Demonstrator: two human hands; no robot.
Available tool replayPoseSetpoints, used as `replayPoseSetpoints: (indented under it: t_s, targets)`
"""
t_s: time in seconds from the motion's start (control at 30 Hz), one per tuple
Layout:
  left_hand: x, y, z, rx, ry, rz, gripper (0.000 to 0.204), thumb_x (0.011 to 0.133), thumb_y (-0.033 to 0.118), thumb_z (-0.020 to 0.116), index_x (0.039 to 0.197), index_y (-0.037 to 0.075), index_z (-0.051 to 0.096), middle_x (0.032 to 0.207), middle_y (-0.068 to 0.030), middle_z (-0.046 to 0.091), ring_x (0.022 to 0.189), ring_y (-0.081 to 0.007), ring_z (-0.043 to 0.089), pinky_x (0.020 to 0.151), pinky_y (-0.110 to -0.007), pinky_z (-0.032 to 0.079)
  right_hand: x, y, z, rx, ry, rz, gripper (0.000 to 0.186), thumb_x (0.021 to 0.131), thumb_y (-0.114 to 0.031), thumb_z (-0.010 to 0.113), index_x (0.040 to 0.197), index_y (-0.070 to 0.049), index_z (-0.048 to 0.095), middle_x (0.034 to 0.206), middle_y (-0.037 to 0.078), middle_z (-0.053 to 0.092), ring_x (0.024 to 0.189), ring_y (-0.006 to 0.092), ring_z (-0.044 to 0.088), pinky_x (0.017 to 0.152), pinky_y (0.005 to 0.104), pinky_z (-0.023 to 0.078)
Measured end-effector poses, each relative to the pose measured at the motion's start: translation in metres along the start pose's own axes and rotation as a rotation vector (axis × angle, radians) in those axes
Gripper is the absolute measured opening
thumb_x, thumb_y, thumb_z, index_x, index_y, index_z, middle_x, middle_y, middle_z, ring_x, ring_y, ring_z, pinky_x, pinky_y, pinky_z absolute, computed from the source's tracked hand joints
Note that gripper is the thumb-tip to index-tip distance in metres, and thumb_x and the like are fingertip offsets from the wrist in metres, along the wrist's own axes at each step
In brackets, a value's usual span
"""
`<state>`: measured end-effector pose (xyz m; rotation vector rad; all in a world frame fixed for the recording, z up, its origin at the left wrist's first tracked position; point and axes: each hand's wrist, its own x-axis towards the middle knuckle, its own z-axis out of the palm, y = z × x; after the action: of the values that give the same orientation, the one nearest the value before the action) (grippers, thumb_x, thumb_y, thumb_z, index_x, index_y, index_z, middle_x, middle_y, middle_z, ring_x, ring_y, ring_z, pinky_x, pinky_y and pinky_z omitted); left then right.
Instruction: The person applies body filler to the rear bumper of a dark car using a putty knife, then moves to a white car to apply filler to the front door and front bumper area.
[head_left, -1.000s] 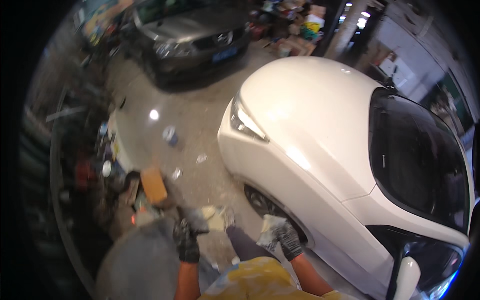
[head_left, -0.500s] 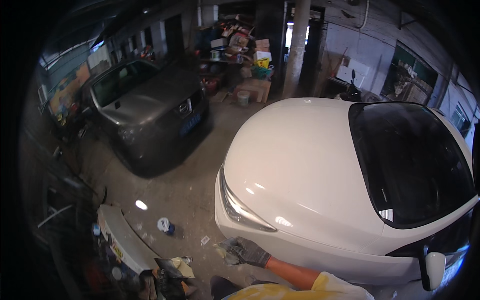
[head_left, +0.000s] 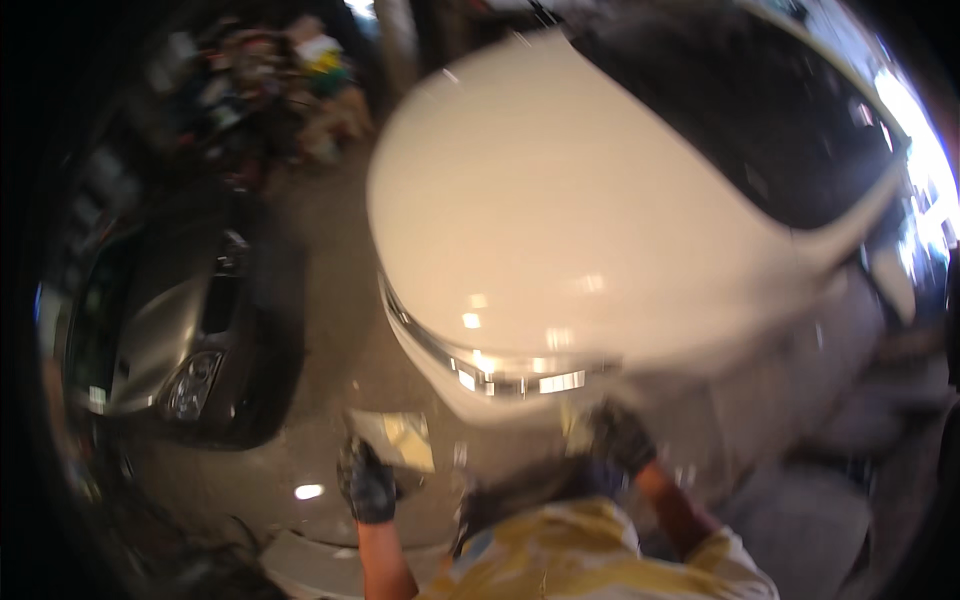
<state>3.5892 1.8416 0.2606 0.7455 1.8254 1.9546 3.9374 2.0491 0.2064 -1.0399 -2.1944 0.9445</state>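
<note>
My left hand point(head_left: 368, 482), in a dark glove, is closed on the edge of a flat putty board point(head_left: 375, 428). Pale yellow putty point(head_left: 408, 441) lies across the board's surface. At the lower corner of the white car's front, my right hand point(head_left: 622, 438), gloved too, is closed round a thin putty scraper point(head_left: 577, 428) with a yellowish face. Motion smears the scraper's outline. Just beyond it are the white car point(head_left: 560, 220) and its headlight point(head_left: 510, 375); whether the scraper touches the car I cannot tell.
A dark grey car point(head_left: 180, 330) stands at the left. Cluttered boxes and goods point(head_left: 280, 90) are piled at the far left. A pale curved car panel point(head_left: 310, 562) lies low at the left. Bright light comes in at the right edge.
The view has swung down and round, so the white car's front faces me more. My left hand has come into view with the putty board. My right hand appears farther right.
</note>
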Motion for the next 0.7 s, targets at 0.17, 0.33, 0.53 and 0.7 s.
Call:
replayPoseSetpoints:
  t_s: [0.17,0.33,0.53,0.7]
  targets:
    - [0.077,0.024,-0.027,-0.426,-0.189,-0.372,0.033,0.089,0.013,0.059,0.12,0.004,0.057,0.121,-0.0068,0.057,0.109,-0.0161,0.054,0.093,-0.034,0.044,-0.084,-0.061,0.006,0.435,0.431,0.722,0.019,0.09,-0.011,0.055,0.105,0.001,0.059,0.089,0.005,0.063,0.082,0.0123,0.057,0.075,0.028,0.048]
    - [0.115,0.036,-0.016,-0.221,-0.234,-0.447,0.036,0.09,0.015,0.056,0.124,0.004,0.053,0.123,-0.0069,0.057,0.108,-0.018,0.055,0.088,-0.035,0.048,-0.153,-0.117,0.028,0.453,0.695,0.848,0.018,0.089,-0.005,0.053,0.104,0.0,0.06,0.093,0.005,0.064,0.088,0.0108,0.055,0.082,0.026,0.045]
    - [0.129,0.07,0.009,-0.246,-0.52,-0.345,0.036,0.091,0.015,0.054,0.124,0.003,0.053,0.124,-0.0066,0.056,0.109,-0.0181,0.055,0.089,-0.035,0.047,-0.209,-0.151,0.071,0.521,0.92,0.95,0.021,0.088,-0.005,0.054,0.107,0.001,0.06,0.095,0.005,0.065,0.088,0.0117,0.056,0.082,0.027,0.045]
    - [0.152,0.083,0.03,-0.21,-0.879,-0.248,0.036,0.09,0.016,0.056,0.123,0.002,0.055,0.124,-0.0074,0.056,0.109,-0.0177,0.055,0.09,-0.033,0.046,-0.242,-0.186,0.131,0.684,1.255,0.908,0.021,0.088,-0.006,0.054,0.108,-0.001,0.06,0.095,0.003,0.063,0.086,0.0114,0.055,0.079,0.0257,0.045]
